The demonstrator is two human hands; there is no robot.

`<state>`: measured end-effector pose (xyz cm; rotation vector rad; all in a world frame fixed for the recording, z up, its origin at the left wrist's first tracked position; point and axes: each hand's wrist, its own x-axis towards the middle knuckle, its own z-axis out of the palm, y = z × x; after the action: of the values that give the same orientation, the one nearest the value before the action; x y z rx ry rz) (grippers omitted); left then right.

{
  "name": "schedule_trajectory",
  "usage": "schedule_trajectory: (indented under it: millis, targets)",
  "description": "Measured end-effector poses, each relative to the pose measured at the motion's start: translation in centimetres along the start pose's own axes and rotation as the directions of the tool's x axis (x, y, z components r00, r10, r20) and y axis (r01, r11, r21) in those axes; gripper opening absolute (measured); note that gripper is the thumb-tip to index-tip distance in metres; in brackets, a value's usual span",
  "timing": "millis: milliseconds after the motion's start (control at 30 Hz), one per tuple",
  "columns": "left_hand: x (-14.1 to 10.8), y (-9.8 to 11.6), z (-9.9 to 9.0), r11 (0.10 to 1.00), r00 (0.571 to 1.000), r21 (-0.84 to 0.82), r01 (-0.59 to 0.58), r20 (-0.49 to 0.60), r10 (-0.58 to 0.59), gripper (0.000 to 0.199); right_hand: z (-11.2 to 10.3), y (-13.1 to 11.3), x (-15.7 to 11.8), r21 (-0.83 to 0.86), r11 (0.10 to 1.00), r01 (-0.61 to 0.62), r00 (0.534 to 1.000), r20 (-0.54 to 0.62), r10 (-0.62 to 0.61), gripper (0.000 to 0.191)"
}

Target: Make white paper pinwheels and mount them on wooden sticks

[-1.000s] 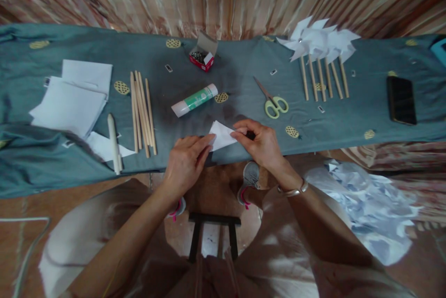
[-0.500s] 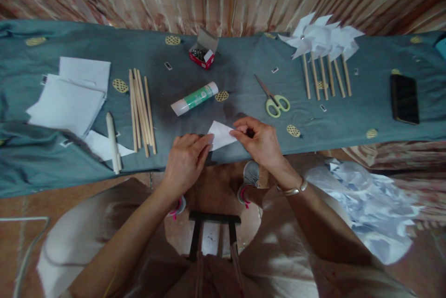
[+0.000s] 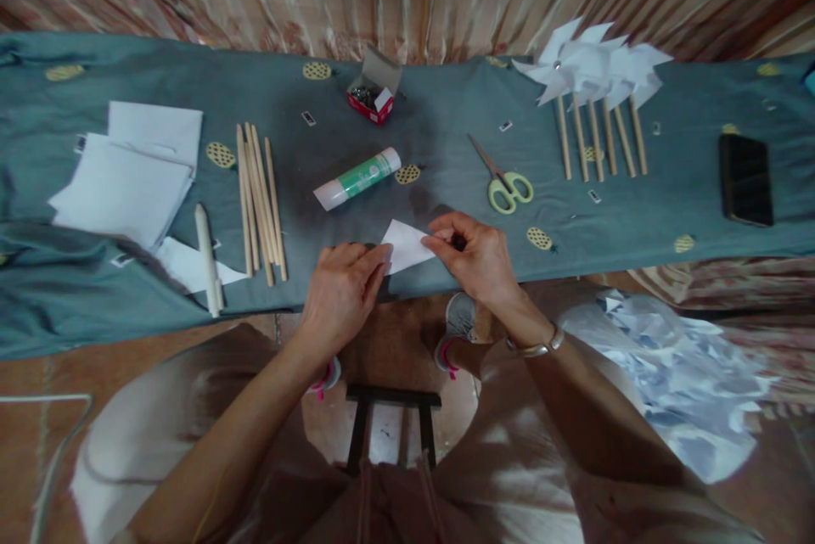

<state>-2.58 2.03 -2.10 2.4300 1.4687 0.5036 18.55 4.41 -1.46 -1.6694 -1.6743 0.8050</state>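
Observation:
A small folded piece of white paper (image 3: 405, 247) is pinched between both hands at the table's near edge. My left hand (image 3: 340, 294) grips its left corner between thumb and forefinger. On the right corner, the thumb and fingers of my right hand (image 3: 477, 260) are closed. Just beyond the paper lies a glue stick (image 3: 357, 179) with a green label. Scissors (image 3: 506, 186) with light green handles rest beyond my right hand. To the left of my left hand are several wooden sticks (image 3: 258, 204).
Sheets of white paper (image 3: 127, 179) and a white pen-like tool (image 3: 207, 260) lie at the left. A red box of metal pins (image 3: 371, 98) stands open at the back. Paper pinwheels (image 3: 595, 69) on sticks and a phone (image 3: 744, 179) lie right. A bag of paper scraps (image 3: 675, 383) sits below.
Both hands keep the same pinch on the folded paper, with hardly any movement. The whole view has shifted very slightly.

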Motion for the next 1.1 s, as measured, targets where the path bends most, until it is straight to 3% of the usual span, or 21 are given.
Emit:
schedule_trajectory:
  millis: [567,800,967,1100]
  targets:
    - [0.4,0.4,-0.7,0.991,0.997,0.12,-0.056,0.054,0.05,0.037,0.0,-0.4,-0.2,-0.076,0.997,0.009,1.0,0.001,-0.009,0.012]
    - [0.4,0.5,-0.7,0.995,0.999,0.09,-0.046,0.011,0.045,0.032,0.0,0.1,-0.4,-0.198,0.972,0.131,0.991,0.01,-0.131,0.013]
    - [0.4,0.6,-0.7,0.997,0.999,0.067,-0.039,-0.011,0.039,0.031,0.0,-0.2,-1.6,-0.397,0.845,0.357,0.924,0.02,-0.381,0.021]
    - [0.4,0.5,-0.6,0.993,0.998,0.106,-0.055,-0.005,0.056,0.031,0.6,-1.1,-3.3,-0.412,0.718,0.561,0.821,0.163,-0.548,0.031]
